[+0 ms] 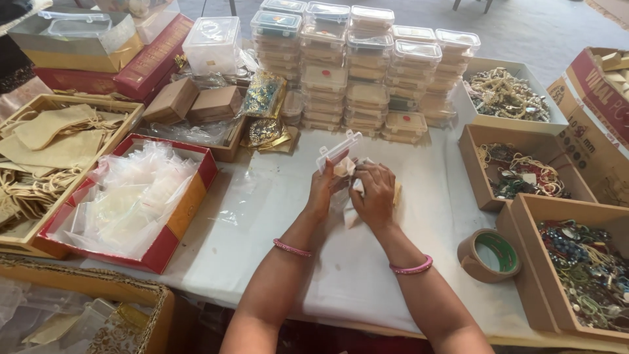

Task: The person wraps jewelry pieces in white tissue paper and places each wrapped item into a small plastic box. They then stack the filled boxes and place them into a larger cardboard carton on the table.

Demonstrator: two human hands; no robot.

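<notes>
A small clear plastic hinged box (pixel 338 151) stands open above the white-covered table (pixel 275 216), pinched in the left hand (pixel 321 190); the right hand (pixel 375 196) grips crumpled white wrapping (pixel 349 172) just beside it, near stacked plastic boxes (pixel 354 72).

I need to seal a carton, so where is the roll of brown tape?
In the head view, the tape roll lies flat on the white table, right of the right hand, against the brown cardboard trays.

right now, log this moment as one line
left hand: holds small clear plastic box, lid open | right hand: grips white paper bundle | nearby: brown tape roll, white table
</notes>
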